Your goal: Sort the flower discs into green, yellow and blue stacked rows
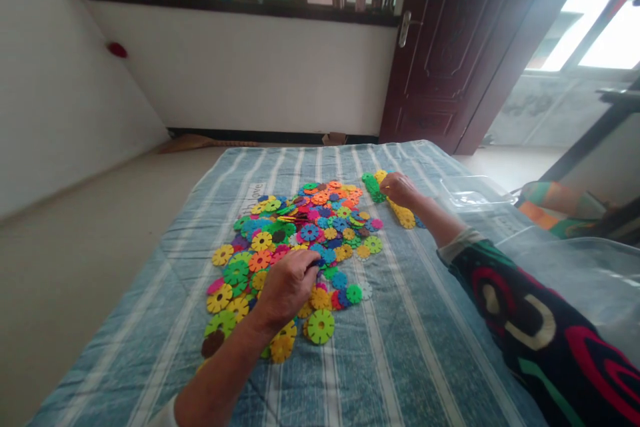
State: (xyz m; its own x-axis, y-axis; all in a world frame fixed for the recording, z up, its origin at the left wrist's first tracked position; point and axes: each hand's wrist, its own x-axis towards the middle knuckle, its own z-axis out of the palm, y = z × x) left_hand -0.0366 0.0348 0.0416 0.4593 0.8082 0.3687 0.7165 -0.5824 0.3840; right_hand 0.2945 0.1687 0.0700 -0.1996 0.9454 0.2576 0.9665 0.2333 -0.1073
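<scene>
A wide heap of multicoloured plastic snowflake discs (pixel 295 247) lies on a blue striped quilt (pixel 400 360). My left hand (pixel 287 290) hangs over the heap's near side, fingers curled down among the discs; whether they hold one is hidden. A lime-green disc (pixel 321 327) lies flat just beyond my wrist. At the far right of the heap, my right hand (pixel 400 190) closes around a row of slotted-together discs (pixel 403 215), green at one end and yellow at the other. The middle of that row is hidden by my hand.
A clear plastic tray (pixel 473 193) sits at the quilt's far right corner. A clear plastic sheet (pixel 575 287) lies beyond my right sleeve. Past the quilt are a tiled floor, a broom (pixel 200 143) by the wall and a dark wooden door (pixel 440 47).
</scene>
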